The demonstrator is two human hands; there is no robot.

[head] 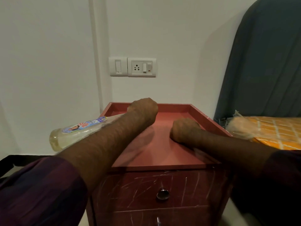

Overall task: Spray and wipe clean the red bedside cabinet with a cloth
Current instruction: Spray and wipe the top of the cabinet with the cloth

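The red bedside cabinet stands in the middle, its top a shallow tray with raised rims at the back and sides. My left hand reaches over the back left of the top, fingers curled away from view. It grips the neck of a clear spray bottle that lies tilted, base out past the cabinet's left edge. My right hand presses down as a fist on the right half of the top. A pale, blurred bit of cloth shows under that wrist; the rest is hidden.
A white switch and socket plate is on the wall behind. A bed with an orange mattress in plastic and a grey-blue headboard adjoins the right side. A black frame sits low left. The scratched drawers have metal knobs.
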